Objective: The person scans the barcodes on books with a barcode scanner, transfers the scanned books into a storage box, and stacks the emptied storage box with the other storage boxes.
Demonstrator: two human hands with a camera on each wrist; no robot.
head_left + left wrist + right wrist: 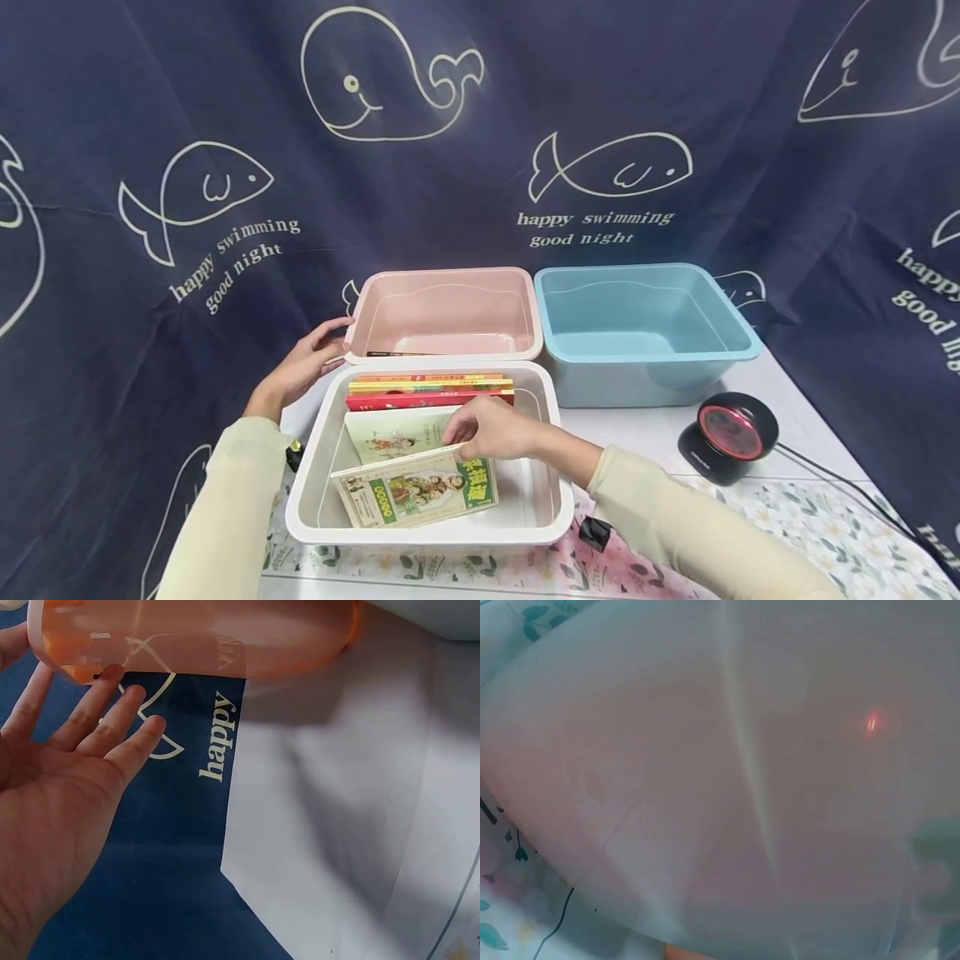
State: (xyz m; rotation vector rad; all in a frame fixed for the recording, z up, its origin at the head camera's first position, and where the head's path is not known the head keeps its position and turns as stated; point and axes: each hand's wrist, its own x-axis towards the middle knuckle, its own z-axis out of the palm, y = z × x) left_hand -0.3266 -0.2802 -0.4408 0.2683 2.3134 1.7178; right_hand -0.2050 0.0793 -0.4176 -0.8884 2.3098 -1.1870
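Observation:
My left hand (302, 367) is at the left end of the pink bin (450, 273), its fingers extended and touching the rim. In the left wrist view the palm (56, 795) faces the camera, with fingertips against the bin's underside. My right hand (497, 429) reaches into the white bin (558, 467) and pinches the top edge of the front picture book (420, 493), which leans apart from the others. Behind it stands a pale green book (397, 433). Farther back, several red and yellow books (427, 402) stand upright. The right wrist view shows mostly the bin's blurred wall (667, 787).
A blue bin (648, 333) stands at the back right, beside the pink one. A dark edge (393, 354) shows low inside the pink bin. At the right is a black device with a red top (731, 433) and a cable. A dark curtain (480, 183) hangs behind.

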